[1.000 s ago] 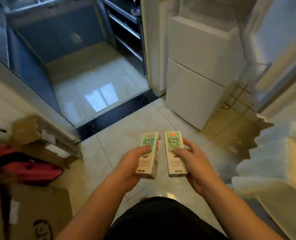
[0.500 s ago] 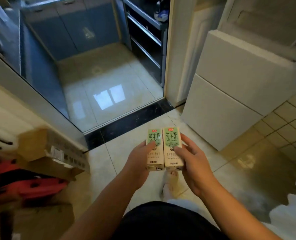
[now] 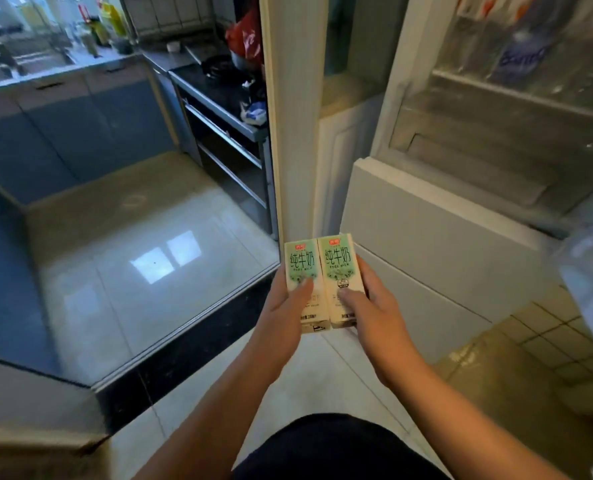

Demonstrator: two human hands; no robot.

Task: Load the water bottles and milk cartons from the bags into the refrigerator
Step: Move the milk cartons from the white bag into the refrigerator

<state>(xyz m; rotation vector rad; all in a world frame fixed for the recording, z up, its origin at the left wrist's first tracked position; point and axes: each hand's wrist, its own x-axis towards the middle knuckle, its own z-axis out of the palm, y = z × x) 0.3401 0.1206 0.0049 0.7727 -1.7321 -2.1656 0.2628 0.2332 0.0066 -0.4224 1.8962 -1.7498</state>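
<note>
As person turns toward refrigerator [image 3: 426,220], cartons apart one second ago now touch: left hand [image 3: 281,313] grasps left milk carton [image 3: 300,265], right hand [image 3: 371,313] grasps right milk carton [image 3: 338,261], near refrigerator's lower front. Placing probably next.

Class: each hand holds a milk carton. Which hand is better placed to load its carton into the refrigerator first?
Probably the right hand: its milk carton is nearer the open refrigerator, on the right.
</note>
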